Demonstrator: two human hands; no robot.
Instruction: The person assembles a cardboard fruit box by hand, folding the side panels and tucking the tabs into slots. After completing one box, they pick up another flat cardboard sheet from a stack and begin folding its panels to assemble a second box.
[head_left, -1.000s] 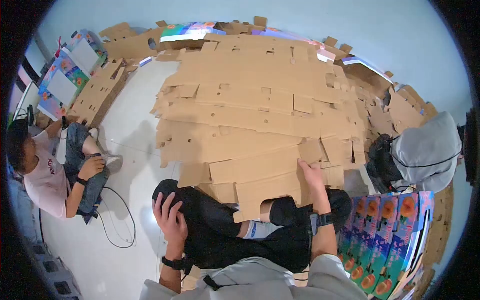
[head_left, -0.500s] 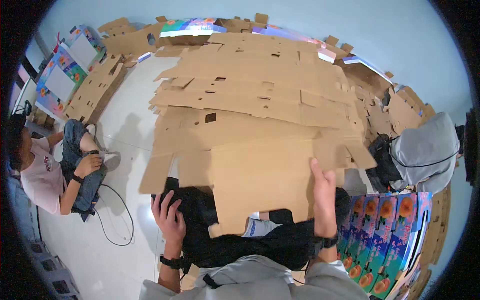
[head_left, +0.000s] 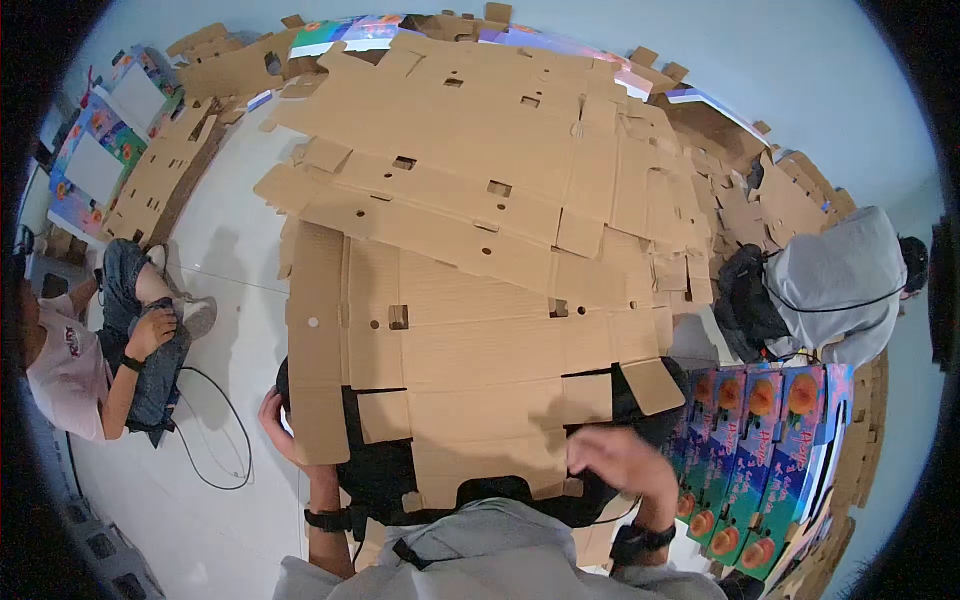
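A flat, unfolded cardboard sheet (head_left: 480, 345) with slots and flaps lies over my lap, its near end close to my body. Beyond it, several more brown sheets (head_left: 480, 130) are stacked, overlapping at angles. My left hand (head_left: 283, 428) is at the sheet's left edge, its fingers partly hidden behind the cardboard; what they grip is unclear. Over the lower right part of the sheet is my right hand (head_left: 622, 460), blurred, with its fingers bent towards the cardboard.
A seated person (head_left: 110, 350) is at the left, near a black cable (head_left: 245, 440) on the floor. Another person (head_left: 840, 285) bends over at the right. Colourful printed boxes (head_left: 760, 460) stand at the lower right. Cardboard pieces (head_left: 165, 185) line the wall.
The near sheet now lies flatter and closer to me, showing its slots and side flaps. My right hand has come down and inward; my left hand has moved left to the sheet's edge.
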